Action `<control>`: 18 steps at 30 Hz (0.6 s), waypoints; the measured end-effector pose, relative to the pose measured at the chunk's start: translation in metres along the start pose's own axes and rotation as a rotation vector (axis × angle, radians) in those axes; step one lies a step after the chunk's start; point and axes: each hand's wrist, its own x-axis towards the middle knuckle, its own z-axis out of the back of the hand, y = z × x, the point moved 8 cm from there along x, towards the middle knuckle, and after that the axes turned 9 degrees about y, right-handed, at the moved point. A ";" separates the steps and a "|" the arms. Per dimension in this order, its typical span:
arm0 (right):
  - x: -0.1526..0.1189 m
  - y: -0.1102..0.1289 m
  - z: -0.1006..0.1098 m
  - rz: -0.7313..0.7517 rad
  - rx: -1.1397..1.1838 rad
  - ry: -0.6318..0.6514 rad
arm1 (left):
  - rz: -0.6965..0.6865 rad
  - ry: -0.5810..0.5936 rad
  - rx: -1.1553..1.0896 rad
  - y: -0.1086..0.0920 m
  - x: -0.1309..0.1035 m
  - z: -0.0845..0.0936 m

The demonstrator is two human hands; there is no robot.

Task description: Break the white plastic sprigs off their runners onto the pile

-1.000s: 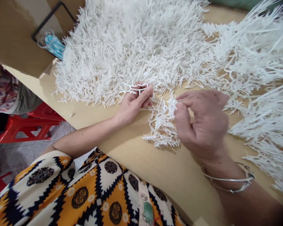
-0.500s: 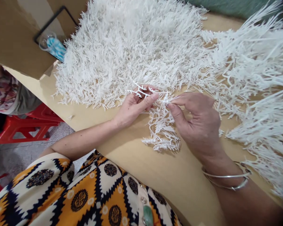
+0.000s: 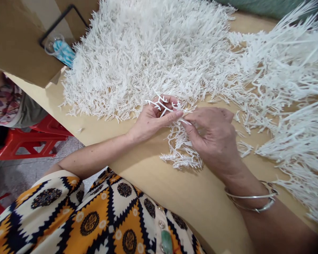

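Observation:
My left hand [image 3: 155, 118] is closed around a white plastic branch [image 3: 160, 103], whose bare forked tips stick out above the fingers. Close beside it, my right hand [image 3: 210, 132] pinches at the branch's other end with thumb and forefinger; the exact spot is partly covered by the fingers. Just below both hands lies a small bunch of white plastic sprigs [image 3: 182, 157] on the table [image 3: 148, 176]. Behind the hands spreads a large heap of similar white sprigs [image 3: 148, 53].
Longer white branches [image 3: 302, 123] are piled along the right side. At the upper left stands a cardboard box [image 3: 18, 42], with a clear plastic cup [image 3: 54, 45] and a blue-white patterned item [image 3: 65, 53] beside it. A red stool [image 3: 29, 143] and another person's clothing [image 3: 5, 104] show at left.
My right hand has moved left and slightly down, closer to my left hand. The branch in my left hand has tilted and shifted a little to the right.

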 end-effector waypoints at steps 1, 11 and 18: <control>0.000 0.001 -0.001 0.001 -0.016 0.013 | 0.003 -0.017 -0.004 0.001 0.000 0.002; 0.003 -0.004 0.008 -0.101 0.019 -0.015 | -0.041 -0.067 -0.060 0.003 0.001 0.009; -0.008 -0.047 0.065 -0.195 -0.190 -0.265 | 0.076 -0.170 -0.252 0.006 0.003 0.017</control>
